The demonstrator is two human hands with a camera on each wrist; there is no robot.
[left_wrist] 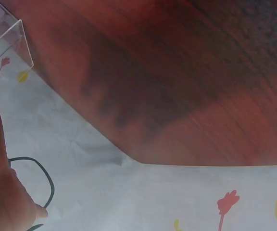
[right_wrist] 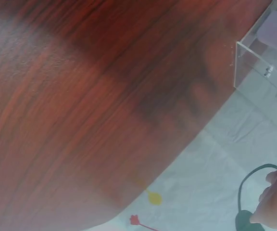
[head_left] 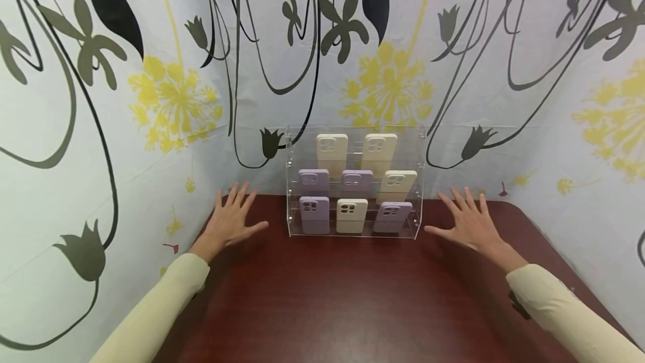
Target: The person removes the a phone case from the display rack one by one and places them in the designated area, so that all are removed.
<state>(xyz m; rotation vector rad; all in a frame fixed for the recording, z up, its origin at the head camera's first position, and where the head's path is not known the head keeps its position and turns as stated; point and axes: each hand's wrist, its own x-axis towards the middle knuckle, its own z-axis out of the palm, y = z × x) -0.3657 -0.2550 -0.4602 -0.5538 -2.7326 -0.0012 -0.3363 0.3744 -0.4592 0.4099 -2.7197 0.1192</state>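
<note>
A clear acrylic tiered stand [head_left: 289, 212] stands at the back of the dark red table, holding several phone cases in three rows. Cream cases [head_left: 332, 147] fill the top row; lilac cases [head_left: 314, 214] and cream ones share the middle and bottom rows. To the left of the stand, my left hand [head_left: 229, 223] is spread with straight fingers and holds nothing. My right hand [head_left: 471, 226] is spread likewise on the stand's right side, its thumb pointing toward it. Both wrist views catch only part of a hand and a corner of the stand.
The wood-grain table [head_left: 342, 296] has cut-off back corners. Patterned fabric [head_left: 312, 88] with flowers and stems hangs close behind the table and along both sides. Shadows of the hands fall on the tabletop in the wrist views.
</note>
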